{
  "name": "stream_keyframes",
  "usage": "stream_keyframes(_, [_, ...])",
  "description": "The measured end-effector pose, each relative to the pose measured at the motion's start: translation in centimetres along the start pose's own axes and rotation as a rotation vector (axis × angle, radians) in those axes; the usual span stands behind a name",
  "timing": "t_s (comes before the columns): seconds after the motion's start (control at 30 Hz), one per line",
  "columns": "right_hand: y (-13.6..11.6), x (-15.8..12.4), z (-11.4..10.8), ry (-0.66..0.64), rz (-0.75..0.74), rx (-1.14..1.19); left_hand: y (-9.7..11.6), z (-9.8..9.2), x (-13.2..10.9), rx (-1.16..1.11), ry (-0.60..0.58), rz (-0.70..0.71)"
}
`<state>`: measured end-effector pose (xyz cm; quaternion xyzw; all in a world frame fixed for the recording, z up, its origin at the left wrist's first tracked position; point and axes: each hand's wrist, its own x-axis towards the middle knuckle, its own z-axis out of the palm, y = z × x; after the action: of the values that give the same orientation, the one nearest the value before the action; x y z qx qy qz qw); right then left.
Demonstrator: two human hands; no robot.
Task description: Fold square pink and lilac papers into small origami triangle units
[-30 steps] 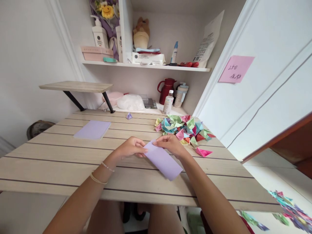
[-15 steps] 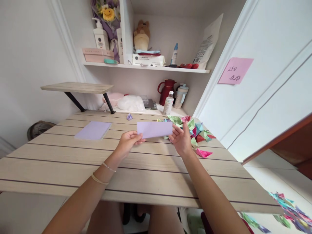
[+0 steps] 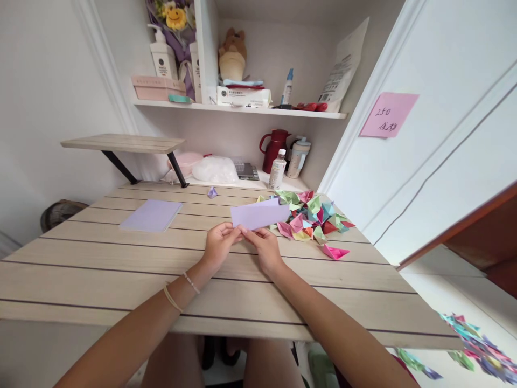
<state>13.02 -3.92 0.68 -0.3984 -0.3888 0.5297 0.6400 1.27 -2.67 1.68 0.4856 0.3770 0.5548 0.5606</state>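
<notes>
here, left grip [image 3: 218, 246] and right grip [image 3: 267, 248] pinch lilac paper [image 3: 258, 215].

A wooden plank table [image 3: 97, 277] holds a lilac paper stack [image 3: 152, 215], a small purple origami piece [image 3: 212, 192] and, at right, heaped multicoloured paper boats [image 3: 314, 205].

- Far left: white wall [image 3: 44, 108], shaded greyish
- Upper centre: white shelving unit [image 3: 208, 54]
- Left of centre: black-legged wooden riser [image 3: 125, 143]
- Lower half: wood-plank table [image 3: 81, 285], dark seams
- Lower right: pale tiled floor [image 3: 434, 260]
</notes>
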Motion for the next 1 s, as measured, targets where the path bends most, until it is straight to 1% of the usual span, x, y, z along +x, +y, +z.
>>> stream_keyframes(0.13, [-0.2, 0.6, -0.6, 0.066, 0.008, 0.02, -0.1, 0.1, 0.0, -0.011, 0.003, 0.02])
stream_keyframes(0.3, [-0.8, 0.8, -1.0, 0.036, -0.011, 0.053, 0.0, 0.1, -0.1, -0.014, 0.004, 0.026])
stream_keyframes(0.43, [-1.5, 1.1, -1.6, 0.059, -0.042, 0.073, 0.2, -0.1, -0.1, -0.015, 0.018, 0.009])
stream_keyframes(0.53, [-2.2, 1.5, -2.3, 0.103, -0.088, 0.135, 0.2, -0.2, 0.0, -0.012, 0.011, 0.011])
stream_keyframes(0.67, [-2.8, 2.1, -3.2, 0.192, -0.114, 0.189, 0.3, -0.3, 0.0, -0.016, 0.004, 0.003])
stream_keyframes(0.9, [-2.8, 2.5, -3.5, 0.238, -0.144, 0.204, 0.1, -0.5, 0.2, -0.014, -0.003, 0.026])
stream_keyframes(1.0, [-2.7, 2.5, -3.5, 0.237, -0.137, 0.227, -0.1, -0.6, 0.3, -0.01, -0.013, 0.026])
